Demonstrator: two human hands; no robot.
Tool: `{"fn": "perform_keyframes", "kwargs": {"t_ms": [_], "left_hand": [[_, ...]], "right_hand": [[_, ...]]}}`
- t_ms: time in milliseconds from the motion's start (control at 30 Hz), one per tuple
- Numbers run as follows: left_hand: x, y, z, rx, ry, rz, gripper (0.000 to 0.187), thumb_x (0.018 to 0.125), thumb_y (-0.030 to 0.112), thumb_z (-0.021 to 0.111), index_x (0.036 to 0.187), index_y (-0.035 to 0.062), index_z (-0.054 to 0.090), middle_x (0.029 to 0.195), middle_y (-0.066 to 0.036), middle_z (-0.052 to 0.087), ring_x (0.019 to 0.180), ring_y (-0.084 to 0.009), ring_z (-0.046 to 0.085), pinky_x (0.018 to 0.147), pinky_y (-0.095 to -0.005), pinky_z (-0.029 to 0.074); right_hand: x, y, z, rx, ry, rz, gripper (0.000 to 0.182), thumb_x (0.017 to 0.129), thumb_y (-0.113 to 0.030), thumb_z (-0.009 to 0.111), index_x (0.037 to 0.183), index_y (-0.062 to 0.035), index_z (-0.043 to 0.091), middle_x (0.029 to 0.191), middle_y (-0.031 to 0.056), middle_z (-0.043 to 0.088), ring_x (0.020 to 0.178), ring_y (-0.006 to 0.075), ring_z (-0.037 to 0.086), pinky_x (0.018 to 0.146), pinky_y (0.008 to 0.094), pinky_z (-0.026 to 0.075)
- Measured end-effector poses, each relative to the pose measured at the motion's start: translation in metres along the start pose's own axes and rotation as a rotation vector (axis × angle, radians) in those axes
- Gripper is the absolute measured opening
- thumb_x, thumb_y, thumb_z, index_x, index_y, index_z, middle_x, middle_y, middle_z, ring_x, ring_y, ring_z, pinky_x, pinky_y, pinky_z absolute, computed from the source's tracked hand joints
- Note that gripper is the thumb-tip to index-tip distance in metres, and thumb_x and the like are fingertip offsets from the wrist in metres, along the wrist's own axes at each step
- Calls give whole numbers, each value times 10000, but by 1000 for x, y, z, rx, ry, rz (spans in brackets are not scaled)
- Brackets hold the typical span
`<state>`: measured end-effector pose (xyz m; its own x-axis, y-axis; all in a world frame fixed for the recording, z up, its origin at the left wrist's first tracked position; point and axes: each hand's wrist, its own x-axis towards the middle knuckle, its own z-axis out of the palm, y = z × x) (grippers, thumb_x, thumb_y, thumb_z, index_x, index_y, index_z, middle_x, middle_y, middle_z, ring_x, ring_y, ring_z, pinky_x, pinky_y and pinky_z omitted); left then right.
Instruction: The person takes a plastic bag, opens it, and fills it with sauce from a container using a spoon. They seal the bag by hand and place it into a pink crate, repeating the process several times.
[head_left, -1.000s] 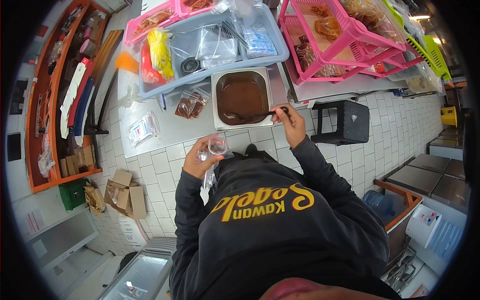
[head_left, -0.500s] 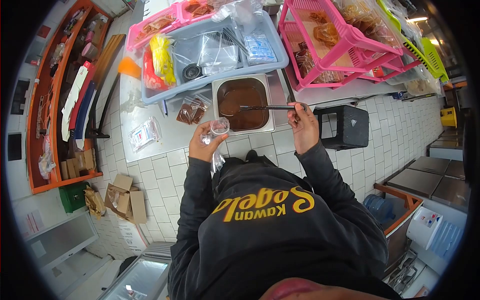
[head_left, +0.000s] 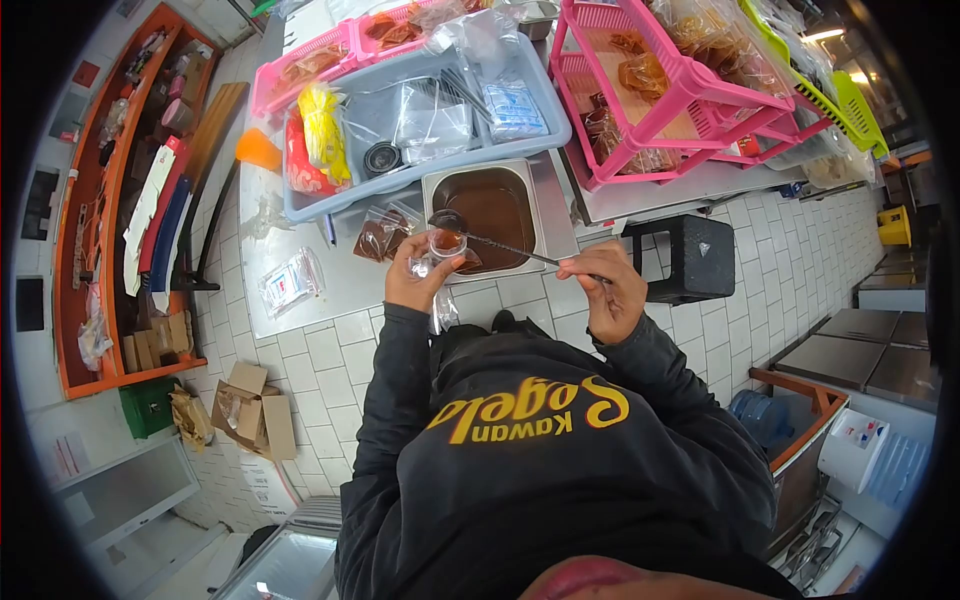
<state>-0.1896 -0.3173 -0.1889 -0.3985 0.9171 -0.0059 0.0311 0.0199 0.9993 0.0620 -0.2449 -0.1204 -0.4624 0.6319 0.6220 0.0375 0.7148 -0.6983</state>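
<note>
My left hand (head_left: 413, 282) is closed around a clear plastic ring (head_left: 462, 246) with a clear plastic bag (head_left: 443, 312) hanging below it. My right hand (head_left: 614, 298) grips the long dark handle of a ladle (head_left: 512, 249). The ladle's bowl is at the ring's far edge, tilted, and brown sauce shows in the ring's mouth. Behind my hands stands a square metal pan (head_left: 541, 195) holding brown sauce (head_left: 500, 205). Beside it, partly behind my left hand, lie bagged portions of brown sauce (head_left: 384, 232).
A blue tray (head_left: 360, 195) with bags and gloves sits behind the pan. Pink racks (head_left: 640, 140) with bagged food stand right, above a black stool (head_left: 700, 255). A plastic packet (head_left: 290, 282) lies near the table's left edge. An open carton (head_left: 255, 410) is on the floor.
The ladle has come up out of the pan and moved left to the ring. My right hand has lowered toward me and my left hand has shifted slightly right.
</note>
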Motion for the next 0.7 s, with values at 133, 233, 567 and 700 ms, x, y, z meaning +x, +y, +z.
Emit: {"fn": "perform_keyframes", "kwargs": {"t_ms": [133,233,567,700], "left_hand": [[-1,1,-2,11,6,-1,470,722,72,784,1107,-23,532,1071,-104,627,1025,-165,586,903,-276,442],[-2,-6,-6,68,16,13,469,720,80,787,1104,-19,538,1067,-97,628,1016,-163,589,904,-279,442],[-9,-14,-17,160,83,67,500,711,107,802,1112,-28,535,1057,-109,630,997,-167,599,894,-280,447],[-5,-9,-10,144,37,60,478,718,97,794,1103,-27,539,1063,-108,631,997,-166,603,888,-275,450]], "right_hand": [[-9,22,15,205,166,222,138,926,-37,490,997,8,599,844,75,626,769,158,566,717,275,441],[-16,47,27,224,297,479,139,932,-78,509,1002,-2,601,842,67,624,771,137,589,690,258,448],[-37,80,41,350,278,739,202,959,-207,507,996,-32,599,797,15,607,758,64,557,700,221,422],[-16,53,23,575,375,815,229,967,-243,492,1008,-38,585,814,12,595,780,59,501,745,210,393]]}}
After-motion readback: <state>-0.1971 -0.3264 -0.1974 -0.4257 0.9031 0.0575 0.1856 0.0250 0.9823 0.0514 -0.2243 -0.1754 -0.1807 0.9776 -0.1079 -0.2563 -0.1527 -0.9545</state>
